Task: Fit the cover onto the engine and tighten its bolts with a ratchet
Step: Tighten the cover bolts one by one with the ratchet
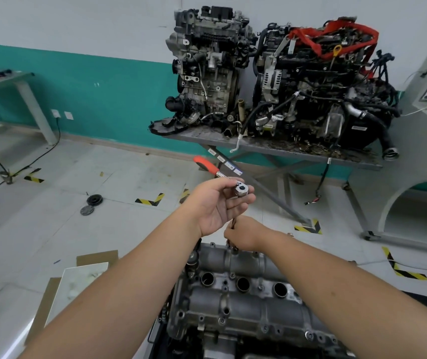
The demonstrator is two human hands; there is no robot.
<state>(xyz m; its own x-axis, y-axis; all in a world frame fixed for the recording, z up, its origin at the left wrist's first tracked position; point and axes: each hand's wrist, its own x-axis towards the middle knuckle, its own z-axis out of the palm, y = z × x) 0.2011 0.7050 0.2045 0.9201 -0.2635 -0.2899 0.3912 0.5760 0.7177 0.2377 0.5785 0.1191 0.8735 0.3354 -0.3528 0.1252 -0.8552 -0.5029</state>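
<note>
The cover point(233, 288) already sits on the engine; left hand point(217, 206) fingers grip the ratchet point(241, 189) head, right hand point(243, 233) fingers pinch its extension over a twelve-o'clock bolt, so tightening appears underway.

Two bare forearms reach in from the lower edge of the head view, with no sleeves, gloves, watch or rings showing on them. The left hand point(217, 203) and the right hand point(243, 233) are both uncovered, with short, plain fingernails on the left.
</note>
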